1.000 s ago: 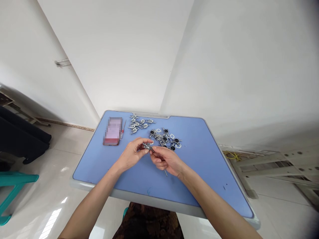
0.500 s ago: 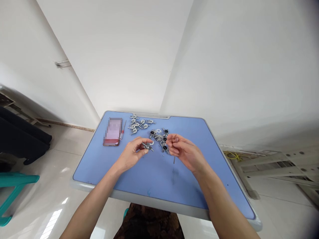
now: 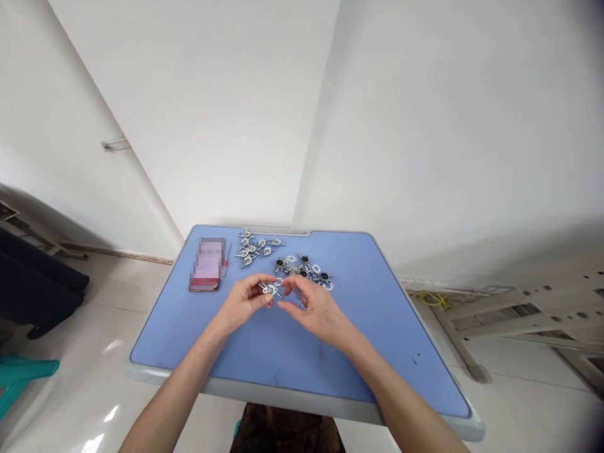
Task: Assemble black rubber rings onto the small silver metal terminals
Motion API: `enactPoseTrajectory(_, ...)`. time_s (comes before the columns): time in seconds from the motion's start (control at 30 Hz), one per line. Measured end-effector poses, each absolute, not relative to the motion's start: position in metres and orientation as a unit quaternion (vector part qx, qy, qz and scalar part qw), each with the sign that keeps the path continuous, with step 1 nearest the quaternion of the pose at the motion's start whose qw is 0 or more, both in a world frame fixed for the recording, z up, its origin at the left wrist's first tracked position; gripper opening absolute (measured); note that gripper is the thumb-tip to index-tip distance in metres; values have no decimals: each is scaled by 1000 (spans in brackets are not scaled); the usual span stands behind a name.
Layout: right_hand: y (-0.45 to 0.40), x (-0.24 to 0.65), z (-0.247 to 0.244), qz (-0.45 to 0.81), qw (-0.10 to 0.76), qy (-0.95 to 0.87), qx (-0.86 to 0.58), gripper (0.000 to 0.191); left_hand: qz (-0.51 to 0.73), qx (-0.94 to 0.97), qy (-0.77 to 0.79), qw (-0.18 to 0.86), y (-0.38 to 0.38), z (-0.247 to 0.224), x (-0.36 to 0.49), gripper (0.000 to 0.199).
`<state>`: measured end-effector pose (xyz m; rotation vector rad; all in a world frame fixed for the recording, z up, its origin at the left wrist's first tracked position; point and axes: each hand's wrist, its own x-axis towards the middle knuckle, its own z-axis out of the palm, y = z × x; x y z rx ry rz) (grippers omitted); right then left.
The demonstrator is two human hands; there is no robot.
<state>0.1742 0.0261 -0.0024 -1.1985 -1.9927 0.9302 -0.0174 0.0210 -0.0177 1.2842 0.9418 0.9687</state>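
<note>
Between the thumb and fingers of my left hand (image 3: 240, 303) is a small silver metal fitting (image 3: 270, 290) with a flat plate and thin stems. My right hand (image 3: 321, 309) is close beside it, thumb and index finger apart on the fitting's right side; whether a fingertip touches it I cannot tell. Just behind my right hand lies a cluster of loose metal parts (image 3: 304, 260), some with round black discs, along with flat oval plates (image 3: 316, 268). Farther back and left is a group of similar silver fittings (image 3: 248, 247).
A phone (image 3: 207, 264) lies on the left of the blue table (image 3: 189, 333), with a small screwdriver (image 3: 226, 260) beside it. White walls stand behind the table. A green stool (image 3: 28, 374) is on the floor at left, and a beige metal frame (image 3: 500, 314) at right.
My right hand has moved left from the parts cluster towards the fitting in my left hand. The fitting has turned so its plate shows more. The camera view has shifted slightly.
</note>
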Motion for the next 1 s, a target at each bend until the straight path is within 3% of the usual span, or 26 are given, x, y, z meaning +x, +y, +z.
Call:
enactPoseTrajectory(0.27, 23, 163, -22, 256, 295, -818, -422, 22, 421, 531, 419, 604, 26, -31, -19, 41)
enactPoseTrajectory(0.4, 24, 162, -32, 135, 298, -850, -413, 20, 419, 539, 418, 600, 27, -34, -18, 40)
enactPoseTrajectory(0.63, 19, 155, -42, -51, 225, -884, -408, 25, 411, 548, 416, 598, 28, -38, -18, 40)
enactPoseTrajectory(0.83, 19, 156, -45, -61, 201, -892, -401, 28, 401, 555, 411, 601, 28, -38, -21, 41)
enactPoseTrajectory(1.0, 23, 157, -46, -44, 252, -886, -388, 26, 401, 563, 416, 591, 26, -32, -21, 41)
